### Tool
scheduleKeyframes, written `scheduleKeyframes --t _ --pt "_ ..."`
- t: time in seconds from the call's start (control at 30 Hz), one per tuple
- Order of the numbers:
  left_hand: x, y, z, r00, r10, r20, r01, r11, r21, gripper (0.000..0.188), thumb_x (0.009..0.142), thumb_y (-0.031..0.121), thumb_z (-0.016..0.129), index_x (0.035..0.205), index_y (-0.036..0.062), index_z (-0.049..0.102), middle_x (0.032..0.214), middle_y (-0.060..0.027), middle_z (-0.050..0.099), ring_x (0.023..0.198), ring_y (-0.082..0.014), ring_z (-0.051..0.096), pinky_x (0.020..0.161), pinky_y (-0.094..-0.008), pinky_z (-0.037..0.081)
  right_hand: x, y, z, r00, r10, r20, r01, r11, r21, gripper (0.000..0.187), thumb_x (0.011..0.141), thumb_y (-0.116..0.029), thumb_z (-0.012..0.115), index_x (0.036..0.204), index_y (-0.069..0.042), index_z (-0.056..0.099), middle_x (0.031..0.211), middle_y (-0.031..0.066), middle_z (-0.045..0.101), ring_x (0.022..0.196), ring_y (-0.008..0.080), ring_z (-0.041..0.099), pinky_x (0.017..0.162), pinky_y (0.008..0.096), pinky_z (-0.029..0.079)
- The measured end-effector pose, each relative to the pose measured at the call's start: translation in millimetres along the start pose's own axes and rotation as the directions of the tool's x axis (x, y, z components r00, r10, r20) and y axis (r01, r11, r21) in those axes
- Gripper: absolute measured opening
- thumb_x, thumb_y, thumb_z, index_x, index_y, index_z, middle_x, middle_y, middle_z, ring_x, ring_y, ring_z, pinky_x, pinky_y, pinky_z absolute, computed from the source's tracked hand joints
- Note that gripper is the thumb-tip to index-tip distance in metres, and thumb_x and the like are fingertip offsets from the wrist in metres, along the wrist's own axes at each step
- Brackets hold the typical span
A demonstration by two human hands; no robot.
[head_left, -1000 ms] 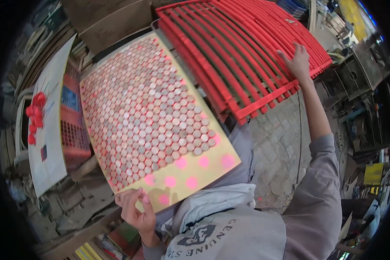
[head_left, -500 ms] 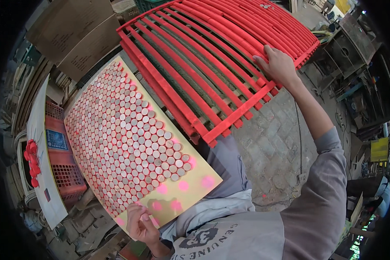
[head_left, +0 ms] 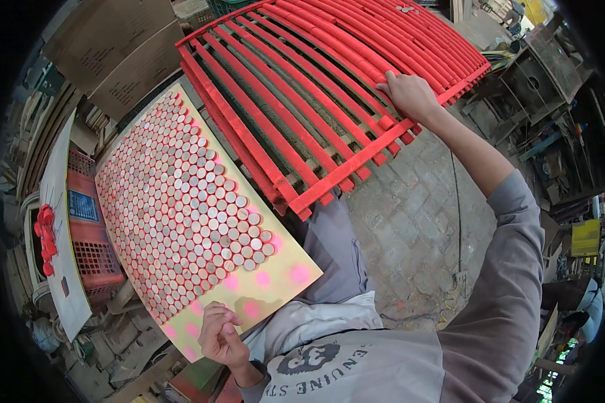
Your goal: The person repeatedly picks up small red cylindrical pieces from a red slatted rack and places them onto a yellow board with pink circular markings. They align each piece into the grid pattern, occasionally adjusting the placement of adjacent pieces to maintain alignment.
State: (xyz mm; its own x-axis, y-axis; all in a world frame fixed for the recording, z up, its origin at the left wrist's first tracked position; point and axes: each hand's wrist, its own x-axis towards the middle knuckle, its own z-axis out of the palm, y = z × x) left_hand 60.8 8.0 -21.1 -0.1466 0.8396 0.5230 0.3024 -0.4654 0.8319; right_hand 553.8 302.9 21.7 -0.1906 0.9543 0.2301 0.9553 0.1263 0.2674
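Note:
My right hand (head_left: 412, 99) is at the near right part of a red slatted rack (head_left: 356, 167). Its fingers curl over a bright red round rod (head_left: 364, 66) among several rods lying along the slats. Low in the picture, my left hand (head_left: 223, 338) hovers over the near edge of a yellowish board (head_left: 284, 258). Its fingers are bent in and drawn together; whatever they may hold is hidden. Rows of small round pale discs with red edges (head_left: 181, 201) cover most of the board, and pink spray spots mark its bare strip.
Left of the board stand a red plastic crate (head_left: 99, 263) and a white panel with red round pieces (head_left: 47, 232). Cardboard boxes (head_left: 124, 50) rise behind. A paved floor (head_left: 410, 221) with a dark cable lies to the right, beside a metal cabinet (head_left: 551, 67).
The rack and the board sit slightly farther left in the picture. My left hand has shifted right relative to the board, away from the discs. My right hand stays at the rods.

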Motion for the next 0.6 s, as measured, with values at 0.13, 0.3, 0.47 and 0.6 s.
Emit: scheduleKeyframes --t 0.13,0.3,0.47,0.6 --pt "-3 4 0 1.000 0.012 -0.002 -0.012 1.000 0.017 0.018 0.099 0.012 0.059 0.093 -0.0030 0.066 0.068 -0.0101 0.063 0.068 -0.0229 0.056 0.077 -0.0426 0.048 2 -3 -3 0.999 0.029 0.036 -0.031 0.998 0.049 0.048 0.106 -0.047 0.047 0.097 0.000 0.052 0.074 0.0193 0.068 0.074 0.0404 0.069 0.062 0.0532 0.053" --pt "-4 8 2 1.000 0.010 -0.006 -0.010 1.000 -0.001 0.017 0.099 0.011 0.059 0.093 -0.0035 0.066 0.069 -0.0096 0.063 0.068 -0.0225 0.056 0.076 -0.0412 0.048 2 -5 -2 1.000 0.019 -0.006 -0.018 0.999 0.046 0.047 0.104 -0.045 0.050 0.094 0.001 0.055 0.069 0.0195 0.068 0.069 0.0373 0.071 0.059 0.0487 0.056" --pt "-5 9 -2 1.000 0.018 0.020 -0.018 1.000 0.009 0.016 0.101 0.011 0.057 0.098 -0.0023 0.066 0.072 -0.0078 0.062 0.070 -0.0194 0.055 0.078 -0.0398 0.047 1 -3 -1 0.999 0.031 -0.026 -0.030 0.999 0.021 0.048 0.104 -0.047 0.051 0.094 0.000 0.056 0.069 0.0183 0.068 0.068 0.0353 0.071 0.057 0.0467 0.055" --pt "-8 8 -5 1.000 0.003 0.010 -0.003 1.000 0.026 0.016 0.101 0.011 0.057 0.100 -0.0020 0.066 0.072 -0.0069 0.061 0.071 -0.0180 0.055 0.081 -0.0401 0.047 -8 -19 -12 0.996 0.015 -0.084 -0.020 0.998 -0.060 0.052 0.101 -0.052 0.053 0.093 -0.002 0.058 0.069 0.0166 0.068 0.066 0.0316 0.071 0.054 0.0442 0.055"
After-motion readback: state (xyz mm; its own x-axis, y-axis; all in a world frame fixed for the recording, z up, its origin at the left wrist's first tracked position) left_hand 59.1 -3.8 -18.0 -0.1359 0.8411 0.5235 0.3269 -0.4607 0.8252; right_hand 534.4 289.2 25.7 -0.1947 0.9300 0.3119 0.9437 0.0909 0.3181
